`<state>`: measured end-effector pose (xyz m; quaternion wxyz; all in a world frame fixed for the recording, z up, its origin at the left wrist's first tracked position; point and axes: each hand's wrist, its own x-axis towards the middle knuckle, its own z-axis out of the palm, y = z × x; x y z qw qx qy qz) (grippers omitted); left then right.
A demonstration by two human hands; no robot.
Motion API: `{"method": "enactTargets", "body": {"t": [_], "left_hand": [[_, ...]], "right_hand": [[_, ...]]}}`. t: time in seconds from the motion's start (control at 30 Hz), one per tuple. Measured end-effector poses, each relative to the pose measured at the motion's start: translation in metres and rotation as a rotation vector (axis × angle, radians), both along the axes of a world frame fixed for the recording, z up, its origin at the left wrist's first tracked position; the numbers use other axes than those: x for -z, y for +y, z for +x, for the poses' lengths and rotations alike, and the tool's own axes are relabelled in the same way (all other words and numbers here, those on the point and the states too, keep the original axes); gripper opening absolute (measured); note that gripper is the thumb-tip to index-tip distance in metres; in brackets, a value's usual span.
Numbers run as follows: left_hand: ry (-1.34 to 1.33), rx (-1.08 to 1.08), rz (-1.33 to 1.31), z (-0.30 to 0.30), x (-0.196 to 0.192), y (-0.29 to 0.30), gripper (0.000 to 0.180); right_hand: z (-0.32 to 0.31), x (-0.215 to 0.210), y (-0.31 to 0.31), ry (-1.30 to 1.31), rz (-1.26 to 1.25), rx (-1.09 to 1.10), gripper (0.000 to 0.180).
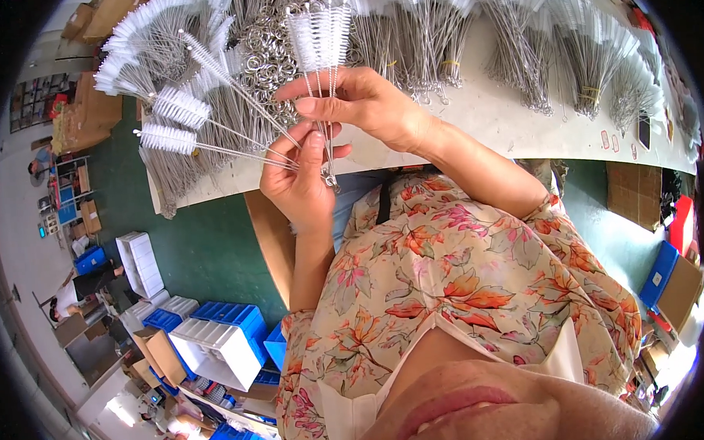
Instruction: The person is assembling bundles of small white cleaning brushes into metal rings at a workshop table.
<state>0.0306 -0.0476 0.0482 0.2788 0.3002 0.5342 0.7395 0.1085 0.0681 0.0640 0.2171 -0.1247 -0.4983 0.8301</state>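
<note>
Jutting beyond left grip (299,183) (splayed): brushes (181,108)

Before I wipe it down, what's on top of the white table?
Bundles of white-bristled wire brushes, a pile of metal rings, small red marks and, toward the right end, a dark phone-like rectangle. Whatever lies beneath the bundles and pile is covered.

Scanning the pale table (480,126) now, and not a single word or number readable! Over at the table's right end, close to the near edge, little red marks (615,142) on the bare top: label-like, outlined, far too small to make out. And away to the left, well apart from the table, what looks like a tiny lit display (42,231), likewise impossible to read.
</note>
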Motion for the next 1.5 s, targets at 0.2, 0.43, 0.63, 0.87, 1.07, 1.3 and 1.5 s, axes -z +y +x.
{"method": "enactTargets", "body": {"t": [0.2,0.43,0.63,0.87,1.07,1.3,1.5], "left_hand": [[-0.034,-0.029,0.077,-0.004,-0.001,0.005,0.014],[-0.023,-0.073,0.083,-0.002,-0.001,0.008,0.013],[-0.065,-0.084,0.09,-0.001,-0.003,0.008,0.012],[-0.075,-0.075,0.041,-0.003,-0.004,0.006,0.014],[-0.037,-0.047,0.071,-0.003,-0.004,0.007,0.015],[-0.049,-0.095,0.079,0.0,-0.004,0.006,0.017],[-0.096,-0.091,0.073,0.001,-0.009,0.005,0.02]], "right_hand": [[0.0,0.005,0.003,0.052,0.056,0.12,0.024],[-0.003,0.004,0.002,0.048,-0.029,0.206,0.019],[-0.003,0.0,0.003,0.018,-0.057,0.175,0.02],[-0.004,0.002,0.004,0.037,-0.01,0.205,0.02],[-0.005,0.0,0.002,-0.032,-0.004,0.157,0.015],[0.0,-0.002,0.001,0.006,-0.008,0.177,0.012],[-0.002,-0.003,-0.001,-0.02,-0.003,0.2,0.011]]}}
